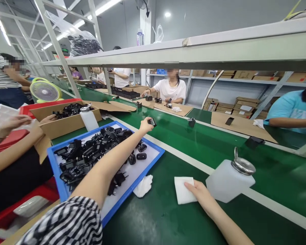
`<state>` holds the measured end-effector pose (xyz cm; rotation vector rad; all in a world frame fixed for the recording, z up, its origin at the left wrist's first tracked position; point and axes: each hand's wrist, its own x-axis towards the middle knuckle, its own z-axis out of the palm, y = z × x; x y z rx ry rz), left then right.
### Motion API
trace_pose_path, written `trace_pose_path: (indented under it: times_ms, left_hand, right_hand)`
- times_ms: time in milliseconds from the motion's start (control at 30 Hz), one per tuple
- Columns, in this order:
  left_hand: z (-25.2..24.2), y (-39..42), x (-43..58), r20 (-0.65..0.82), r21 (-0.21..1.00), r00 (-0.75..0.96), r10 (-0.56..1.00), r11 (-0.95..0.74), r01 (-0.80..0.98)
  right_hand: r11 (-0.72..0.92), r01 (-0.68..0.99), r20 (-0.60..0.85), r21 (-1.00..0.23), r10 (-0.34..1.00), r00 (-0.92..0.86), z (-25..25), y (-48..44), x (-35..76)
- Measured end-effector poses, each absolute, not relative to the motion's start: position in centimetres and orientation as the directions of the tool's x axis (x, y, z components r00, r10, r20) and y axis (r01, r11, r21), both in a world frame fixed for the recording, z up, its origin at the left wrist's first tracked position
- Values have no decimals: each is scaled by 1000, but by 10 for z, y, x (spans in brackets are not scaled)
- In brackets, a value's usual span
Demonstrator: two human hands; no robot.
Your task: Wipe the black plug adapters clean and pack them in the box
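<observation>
My left hand [145, 125] is stretched out over the green conveyor belt [219, 146], fingers closed on a small black charger plug [152, 121]. Under that arm a blue tray [153, 160] holds several black charger plugs [91, 153] on a white liner. My right hand [197, 192] rests flat on a folded white wipe [182, 190] on the green table. Just right of that hand stands a white solvent dispenser bottle [228, 180] with a metal pump top.
A crumpled white cloth [142, 186] lies beside the tray. More black plugs ride the belt [191, 121]. A cardboard box of plugs [66, 117] and a second dispenser bottle [88, 117] stand at left, beside a co-worker's arms [12, 149]. Other people sit across the belt.
</observation>
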<state>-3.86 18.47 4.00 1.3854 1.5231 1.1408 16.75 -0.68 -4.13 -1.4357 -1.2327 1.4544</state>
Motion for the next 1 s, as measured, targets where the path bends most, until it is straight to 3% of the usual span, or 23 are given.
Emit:
trace_pose_path:
  times_ms: [167, 300, 400, 467, 567, 667, 767, 1000]
  left_hand:
    - [63, 94, -31, 40, 999, 103, 994, -38, -21]
    - [46, 29, -10, 46, 914, 242, 969, 57, -402]
    - [17, 4, 8, 154, 908, 209, 966, -54, -416]
    - [-2, -1, 15, 203, 915, 205, 958, -111, -389]
    - [-20, -1, 18, 211, 913, 282, 936, -85, -399]
    - [-24, 0, 14, 221, 902, 348, 911, -55, -429]
    - [-23, -2, 9, 213, 871, 334, 918, -23, -490]
    - [-19, -4, 8, 220, 864, 301, 928, -43, -502]
  right_hand:
    - [-246, 37, -248, -969, 965, -87, -40, -12, 166]
    - [-287, -122, -285, -950, 958, -35, -35, -13, 161]
    - [-229, -260, -250, -938, 967, 50, -20, -8, 154]
    - [-89, -286, -137, -954, 979, 150, -6, -3, 147]
    - [172, -174, 112, -970, 944, 311, 11, -2, 136]
    - [283, 58, 285, -957, 892, 351, 18, -9, 129]
    - [294, 228, 357, -928, 876, 324, 18, -18, 128]
    - [422, 416, 515, -805, 846, 139, 8, -20, 126]
